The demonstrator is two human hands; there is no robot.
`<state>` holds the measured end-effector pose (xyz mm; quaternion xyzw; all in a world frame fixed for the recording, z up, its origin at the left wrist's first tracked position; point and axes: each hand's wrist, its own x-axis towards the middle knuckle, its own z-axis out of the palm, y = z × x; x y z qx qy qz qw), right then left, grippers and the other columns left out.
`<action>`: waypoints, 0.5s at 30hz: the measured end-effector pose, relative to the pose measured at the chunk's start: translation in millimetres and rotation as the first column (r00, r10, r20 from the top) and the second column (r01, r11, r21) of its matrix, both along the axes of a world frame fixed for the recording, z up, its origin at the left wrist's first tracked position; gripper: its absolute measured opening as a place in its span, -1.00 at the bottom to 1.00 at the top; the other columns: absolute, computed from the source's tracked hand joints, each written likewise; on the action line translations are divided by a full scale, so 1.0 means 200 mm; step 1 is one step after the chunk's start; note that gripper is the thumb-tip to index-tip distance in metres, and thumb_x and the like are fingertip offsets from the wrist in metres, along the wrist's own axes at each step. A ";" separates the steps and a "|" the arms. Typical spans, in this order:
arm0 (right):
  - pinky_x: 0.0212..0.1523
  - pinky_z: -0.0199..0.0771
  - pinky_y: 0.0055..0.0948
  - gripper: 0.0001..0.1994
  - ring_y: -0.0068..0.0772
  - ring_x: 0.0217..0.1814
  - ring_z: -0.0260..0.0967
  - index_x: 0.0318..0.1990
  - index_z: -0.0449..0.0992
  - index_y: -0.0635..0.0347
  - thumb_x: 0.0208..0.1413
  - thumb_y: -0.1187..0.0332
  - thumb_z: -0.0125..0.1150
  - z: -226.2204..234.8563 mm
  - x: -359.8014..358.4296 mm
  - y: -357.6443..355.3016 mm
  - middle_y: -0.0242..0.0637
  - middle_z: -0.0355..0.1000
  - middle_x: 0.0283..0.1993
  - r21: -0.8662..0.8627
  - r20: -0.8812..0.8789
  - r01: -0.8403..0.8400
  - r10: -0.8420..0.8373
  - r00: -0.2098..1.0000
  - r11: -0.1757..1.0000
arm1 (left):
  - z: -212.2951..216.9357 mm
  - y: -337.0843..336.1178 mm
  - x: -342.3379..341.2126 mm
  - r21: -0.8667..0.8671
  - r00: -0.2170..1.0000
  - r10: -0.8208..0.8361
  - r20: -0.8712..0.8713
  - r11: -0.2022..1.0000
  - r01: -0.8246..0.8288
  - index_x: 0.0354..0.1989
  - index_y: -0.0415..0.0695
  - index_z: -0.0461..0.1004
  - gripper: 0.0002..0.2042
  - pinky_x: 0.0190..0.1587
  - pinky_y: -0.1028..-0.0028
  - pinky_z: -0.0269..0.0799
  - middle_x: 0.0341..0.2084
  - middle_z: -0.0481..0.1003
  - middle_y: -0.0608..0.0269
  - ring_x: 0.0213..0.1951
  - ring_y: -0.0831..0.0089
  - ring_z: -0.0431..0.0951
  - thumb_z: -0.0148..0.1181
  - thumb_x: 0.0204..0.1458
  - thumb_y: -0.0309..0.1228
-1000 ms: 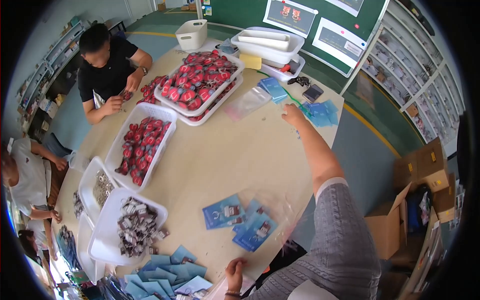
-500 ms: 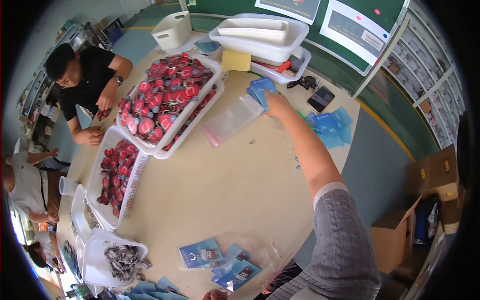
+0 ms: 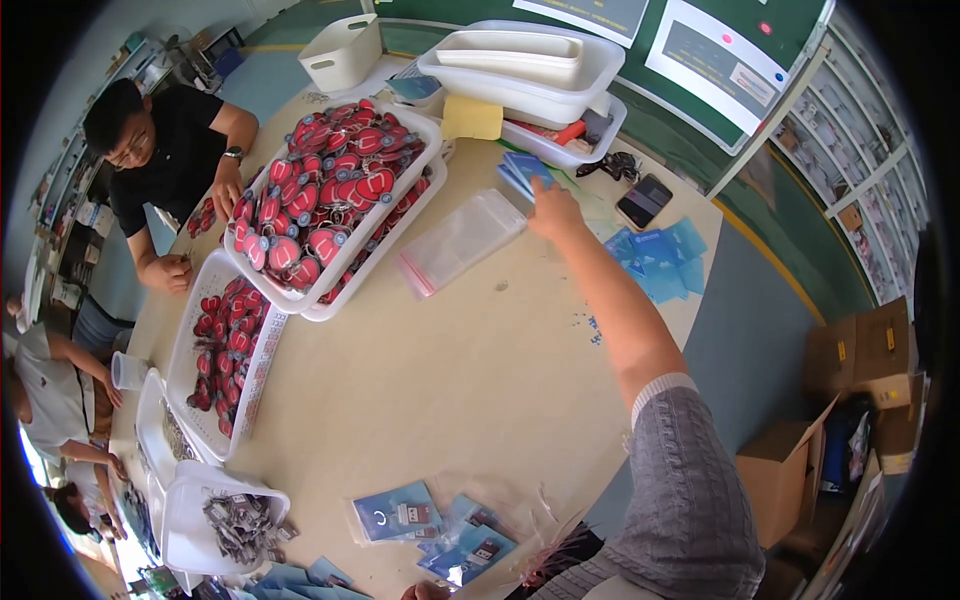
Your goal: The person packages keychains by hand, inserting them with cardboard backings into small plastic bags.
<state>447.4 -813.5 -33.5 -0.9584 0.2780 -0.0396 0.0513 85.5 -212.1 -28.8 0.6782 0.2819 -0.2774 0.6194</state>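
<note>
A green board (image 3: 680,104) stands behind your pale table (image 3: 430,370), which is crowded all along its left side. Look at that stack by the far left: a white tray (image 3: 385,218) heaped with round red tags (image 3: 335,190) on metal rings, sitting on another tray. Just below it, a perforated white basket (image 3: 262,368) carries more of the red tags, less piled up. Down toward the near left corner, a smooth white bin (image 3: 180,525) holds small grey-and-dark pieces (image 3: 240,525) in a loose heap. Along the far edge, a slim tray nests inside a broad translucent tub (image 3: 530,92), over a lower tub (image 3: 565,150) with red and dark things in it.

Over to you: your right hand (image 3: 555,208) has its fingers on a stack of blue cards (image 3: 522,172), near the far right corner; whether they grip one, I can't tell. Glossy clear bags (image 3: 465,240) lie flat beside it. Your left hand (image 3: 425,591) barely shows at the near edge, its grasp impossible to read, just below flat, shiny blue packs (image 3: 398,512). Ribbed grey knit covers your right upper arm.
</note>
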 end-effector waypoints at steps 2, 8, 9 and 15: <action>-0.19 0.44 -0.11 -0.31 0.02 -0.15 0.37 0.15 0.08 0.10 -0.19 0.26 0.23 0.01 -0.01 -0.01 0.07 0.33 -0.17 0.011 0.019 -0.033 0.032 0.999 0.999 | -0.04 0.03 -0.02 0.004 1.000 0.020 -0.001 1.000 -0.020 -0.46 -0.29 0.42 -0.62 -0.67 0.54 0.34 -0.66 0.47 0.14 -0.71 0.48 0.40 -0.01 0.12 -0.14; -0.40 0.48 -0.09 -0.69 -0.02 -0.45 0.45 -0.06 0.26 0.26 0.04 0.35 -0.03 -0.09 -0.04 -0.17 0.01 0.43 -0.47 -0.328 0.034 -0.263 0.289 0.957 0.908 | 0.03 -0.03 0.02 -0.014 1.000 0.030 -0.006 0.999 -0.031 -0.42 -0.26 0.41 -0.66 -0.66 0.55 0.35 -0.64 0.48 0.12 -0.70 0.48 0.41 -0.06 0.16 -0.19; -0.43 0.47 -0.08 -0.73 0.00 -0.50 0.44 -0.10 0.28 0.28 0.06 0.37 -0.08 -0.07 -0.04 -0.21 0.01 0.43 -0.51 -0.346 0.028 -0.299 0.328 0.944 0.889 | 0.00 0.01 0.01 -0.081 0.999 -0.030 0.032 0.996 0.033 -0.36 -0.26 0.41 -0.67 -0.64 0.54 0.37 -0.59 0.50 0.08 -0.68 0.48 0.44 -0.07 0.16 -0.19; -0.44 0.41 -0.15 -0.50 0.04 -0.31 0.42 0.07 0.21 0.32 -0.03 0.30 0.13 0.13 -0.19 -0.39 0.18 0.40 -0.32 -0.097 0.401 -0.294 0.308 0.863 0.951 | 0.02 0.04 0.04 -0.010 0.998 -0.038 -0.044 0.999 0.037 -0.49 -0.37 0.39 -0.67 -0.61 0.49 0.42 -0.63 0.50 0.06 -0.67 0.42 0.49 -0.13 0.17 -0.34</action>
